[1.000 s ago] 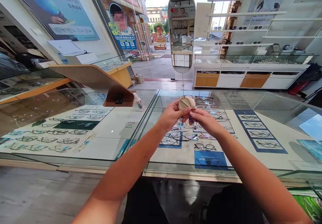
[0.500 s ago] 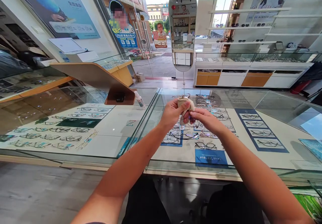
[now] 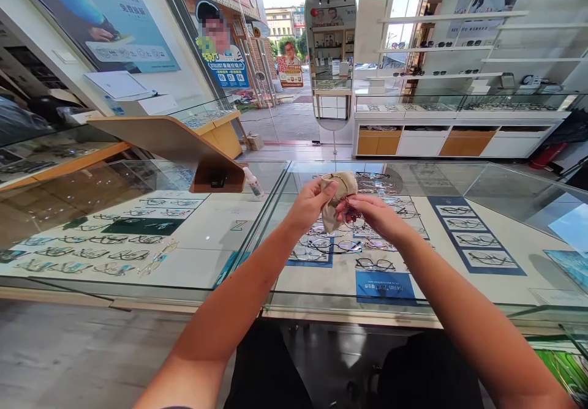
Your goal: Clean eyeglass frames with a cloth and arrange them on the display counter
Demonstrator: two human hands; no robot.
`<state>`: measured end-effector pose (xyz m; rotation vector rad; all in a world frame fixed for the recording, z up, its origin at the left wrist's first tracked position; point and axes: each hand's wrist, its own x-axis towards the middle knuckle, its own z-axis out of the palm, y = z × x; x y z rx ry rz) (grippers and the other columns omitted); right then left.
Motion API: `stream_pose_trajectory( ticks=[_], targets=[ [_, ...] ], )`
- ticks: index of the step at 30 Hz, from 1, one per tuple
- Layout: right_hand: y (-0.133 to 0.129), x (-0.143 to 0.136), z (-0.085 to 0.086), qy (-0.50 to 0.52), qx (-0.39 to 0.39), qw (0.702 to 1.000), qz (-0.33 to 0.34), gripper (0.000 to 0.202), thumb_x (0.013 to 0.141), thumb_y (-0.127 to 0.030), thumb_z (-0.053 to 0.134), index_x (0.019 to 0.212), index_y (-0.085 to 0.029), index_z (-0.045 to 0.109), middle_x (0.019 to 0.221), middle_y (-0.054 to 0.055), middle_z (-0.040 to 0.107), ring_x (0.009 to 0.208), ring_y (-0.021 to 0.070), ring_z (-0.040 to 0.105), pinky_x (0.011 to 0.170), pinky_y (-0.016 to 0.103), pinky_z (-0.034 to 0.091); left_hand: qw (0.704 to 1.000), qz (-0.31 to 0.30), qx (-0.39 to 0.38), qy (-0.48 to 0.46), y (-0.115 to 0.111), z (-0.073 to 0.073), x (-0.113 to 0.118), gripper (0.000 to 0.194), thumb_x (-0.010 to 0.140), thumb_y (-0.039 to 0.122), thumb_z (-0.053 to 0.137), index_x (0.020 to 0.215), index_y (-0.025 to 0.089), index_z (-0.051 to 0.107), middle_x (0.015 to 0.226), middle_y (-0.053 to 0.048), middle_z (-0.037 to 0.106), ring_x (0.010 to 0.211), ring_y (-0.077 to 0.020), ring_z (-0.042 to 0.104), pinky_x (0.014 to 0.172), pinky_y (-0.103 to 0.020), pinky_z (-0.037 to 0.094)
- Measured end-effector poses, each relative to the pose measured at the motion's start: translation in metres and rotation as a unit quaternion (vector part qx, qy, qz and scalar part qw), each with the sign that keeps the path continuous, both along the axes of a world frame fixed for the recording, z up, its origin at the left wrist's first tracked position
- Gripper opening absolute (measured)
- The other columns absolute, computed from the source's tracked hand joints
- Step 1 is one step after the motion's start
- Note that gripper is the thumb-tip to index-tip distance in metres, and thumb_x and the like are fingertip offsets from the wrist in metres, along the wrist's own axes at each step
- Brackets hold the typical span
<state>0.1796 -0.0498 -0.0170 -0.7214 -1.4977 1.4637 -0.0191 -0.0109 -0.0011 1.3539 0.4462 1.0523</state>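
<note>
Above the glass display case (image 3: 316, 296), my left hand (image 3: 310, 204) is closed on a beige cloth (image 3: 345, 182), which bulges over the fingers and hangs down below them. Close beside it, my right hand (image 3: 371, 212) pinches a pair of eyeglasses (image 3: 351, 214) with a thin reddish-brown frame. Part of the frame lies against the cloth, and the fingers hide much of the rest. Beneath the hands, inside the case, are several eyeglasses, among them a black-framed pair (image 3: 374, 265).
On the left counter stand a white spray bottle (image 3: 253, 182) and a brown slanted stand (image 3: 184, 146). An oval mirror (image 3: 331, 48) rises beyond the case. More frames lie on a blue display card (image 3: 475, 234) at the right.
The cloth has opened out more and now shows above and below my left hand. My right hand has shifted slightly right, and more of the eyeglasses shows.
</note>
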Motion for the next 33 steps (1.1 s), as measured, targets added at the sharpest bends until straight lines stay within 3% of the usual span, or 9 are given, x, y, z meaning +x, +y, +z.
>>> stream_pose_trajectory(
  ticks=[4, 8, 13, 18, 23, 27, 33],
  targets=[
    [0.001, -0.001, -0.002, 0.023, -0.009, 1.0, 0.005, 0.038, 0.095, -0.058, 0.075, 0.102, -0.021, 0.084, 0.094, 0.007, 0.078, 0.087, 0.0208, 0.063, 0.085, 0.038, 0.048, 0.999, -0.017, 0.026, 0.014, -0.003, 0.003, 0.0, 0.05, 0.084, 0.05, 0.092, 0.113, 0.017, 0.068, 0.069, 0.001, 0.07, 0.054, -0.015, 0.067, 0.057, -0.029, 0.058],
    [-0.001, -0.003, -0.001, 0.011, 0.0, 0.999, 0.044, 0.042, 0.096, -0.062, 0.074, 0.098, -0.021, 0.082, 0.095, 0.008, 0.077, 0.085, 0.02, 0.061, 0.084, 0.038, 0.048, 0.998, 0.031, 0.047, 0.027, -0.006, 0.002, 0.004, 0.048, 0.078, 0.046, 0.098, 0.103, 0.018, 0.068, 0.061, 0.004, 0.065, 0.044, -0.0115, 0.059, 0.048, -0.026, 0.052],
    [-0.003, -0.003, 0.0, -0.032, 0.027, 0.998, 0.04, 0.038, 0.101, -0.059, 0.071, 0.106, -0.023, 0.083, 0.1, 0.006, 0.078, 0.09, 0.0201, 0.062, 0.087, 0.038, 0.047, 0.997, 0.071, 0.037, 0.016, -0.012, -0.001, 0.009, 0.044, 0.086, 0.056, 0.089, 0.091, 0.018, 0.067, 0.051, 0.005, 0.059, 0.037, -0.0129, 0.055, 0.04, -0.026, 0.048],
    [-0.002, -0.005, -0.003, -0.014, 0.012, 0.999, 0.047, 0.041, 0.1, -0.06, 0.072, 0.108, -0.021, 0.084, 0.101, 0.008, 0.081, 0.092, 0.0206, 0.066, 0.089, 0.038, 0.049, 0.996, 0.089, 0.024, 0.002, -0.014, 0.0, 0.008, 0.053, 0.095, 0.067, 0.075, 0.078, 0.018, 0.065, 0.049, 0.003, 0.058, 0.037, -0.0132, 0.055, 0.04, -0.027, 0.047],
    [0.0, -0.002, -0.001, 0.007, -0.007, 1.0, 0.02, 0.042, 0.096, -0.06, 0.075, 0.106, -0.02, 0.085, 0.099, 0.009, 0.081, 0.093, 0.0222, 0.069, 0.089, 0.039, 0.051, 0.996, 0.082, -0.025, -0.028, 0.0, -0.003, 0.006, 0.055, 0.081, 0.069, 0.089, 0.086, 0.017, 0.071, 0.065, 0.001, 0.068, 0.056, -0.0133, 0.066, 0.052, -0.025, 0.054],
    [-0.001, 0.003, 0.005, 0.031, -0.009, 0.999, -0.012, 0.042, 0.094, -0.061, 0.077, 0.11, -0.023, 0.085, 0.105, 0.009, 0.082, 0.094, 0.0216, 0.067, 0.089, 0.038, 0.05, 0.993, 0.092, -0.059, -0.04, 0.01, -0.008, 0.005, 0.064, 0.077, 0.074, 0.088, 0.096, 0.015, 0.074, 0.068, 0.0, 0.069, 0.068, -0.0167, 0.07, 0.06, -0.027, 0.057],
    [0.003, 0.01, 0.007, 0.061, 0.037, 0.987, -0.144, 0.032, 0.097, -0.055, 0.074, 0.11, -0.028, 0.085, 0.127, 0.005, 0.075, 0.103, 0.0209, 0.061, 0.085, 0.034, 0.044, 0.991, 0.119, -0.059, 0.013, 0.01, -0.016, 0.004, 0.066, 0.081, 0.077, 0.084, 0.106, 0.016, 0.078, 0.082, -0.002, 0.075, 0.073, -0.014, 0.067, 0.068, -0.025, 0.054]
  ],
)
